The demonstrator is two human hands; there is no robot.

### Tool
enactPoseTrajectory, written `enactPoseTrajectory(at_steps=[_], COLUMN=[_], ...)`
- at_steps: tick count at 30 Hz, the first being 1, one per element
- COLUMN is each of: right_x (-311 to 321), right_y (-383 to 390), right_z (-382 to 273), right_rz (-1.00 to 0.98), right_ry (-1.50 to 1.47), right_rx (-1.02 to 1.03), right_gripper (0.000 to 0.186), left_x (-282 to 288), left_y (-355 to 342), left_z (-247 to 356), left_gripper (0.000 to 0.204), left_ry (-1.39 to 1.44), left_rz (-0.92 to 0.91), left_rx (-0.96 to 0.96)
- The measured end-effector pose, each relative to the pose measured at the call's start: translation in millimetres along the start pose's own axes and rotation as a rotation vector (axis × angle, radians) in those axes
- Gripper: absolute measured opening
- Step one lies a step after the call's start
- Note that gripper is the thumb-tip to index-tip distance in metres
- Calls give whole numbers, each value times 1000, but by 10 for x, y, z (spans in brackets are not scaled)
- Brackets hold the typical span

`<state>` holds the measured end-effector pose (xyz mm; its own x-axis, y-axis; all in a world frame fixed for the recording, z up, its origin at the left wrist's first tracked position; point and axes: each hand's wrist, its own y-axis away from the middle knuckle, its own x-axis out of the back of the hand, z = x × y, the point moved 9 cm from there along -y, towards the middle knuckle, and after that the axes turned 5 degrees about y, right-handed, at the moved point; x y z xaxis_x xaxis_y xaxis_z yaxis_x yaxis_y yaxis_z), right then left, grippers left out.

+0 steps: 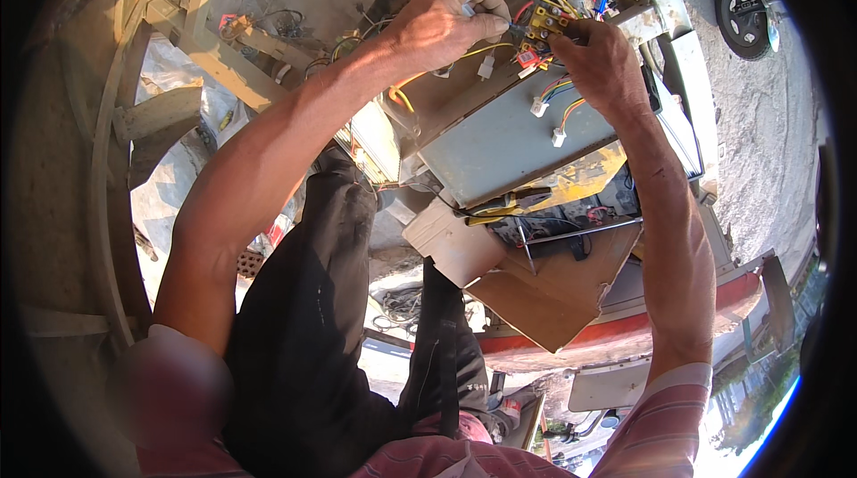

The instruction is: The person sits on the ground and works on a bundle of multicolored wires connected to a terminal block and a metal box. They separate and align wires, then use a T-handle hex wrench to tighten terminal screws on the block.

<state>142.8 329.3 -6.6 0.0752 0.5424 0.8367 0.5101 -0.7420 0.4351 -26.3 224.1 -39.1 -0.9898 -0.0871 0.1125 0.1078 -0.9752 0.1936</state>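
Pale sunlit ground (763, 139) spreads at two to three o'clock, with one timber frame (210, 45) at ten, one grey metal panel (486, 148) at one and brown cardboard (553, 299) between four and five. The left hand (442, 21) pinches one slim piece (469, 8), mostly covered. The right hand (600, 63), the nearer, closes thumb and fingertip on one yellow screw terminal block (543, 18), ten o'clock from it, three o'clock from the left; its long axis is unclear. At least three white plug connectors (539, 107) show below.
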Motion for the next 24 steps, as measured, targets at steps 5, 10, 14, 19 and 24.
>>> enactPoseTrajectory(at_steps=[5, 10, 14, 19, 24], right_x=[-25, -9, 9, 21, 18], right_y=[-1, 19, 35, 29, 33], right_z=[9, -4, -12, -37, -28], right_rz=[0, -8, -21, -7, -19], right_ry=[17, -8, -19, -5, -32], right_rx=[-2, 22, 33, 69, 76], right_gripper=[44, 41, 39, 38, 36], left_x=[-167, -216, -183, -203, -167], left_y=[-70, -112, -125, -152, -143], left_z=[86, 132, 91, 27, 136], left_gripper=[17, 18, 18, 19, 18], left_ry=[100, -17, 20, -14, -73], left_rz=[-19, -19, -26, -35, -23], left_rx=[36, 27, 0, 15, -8])
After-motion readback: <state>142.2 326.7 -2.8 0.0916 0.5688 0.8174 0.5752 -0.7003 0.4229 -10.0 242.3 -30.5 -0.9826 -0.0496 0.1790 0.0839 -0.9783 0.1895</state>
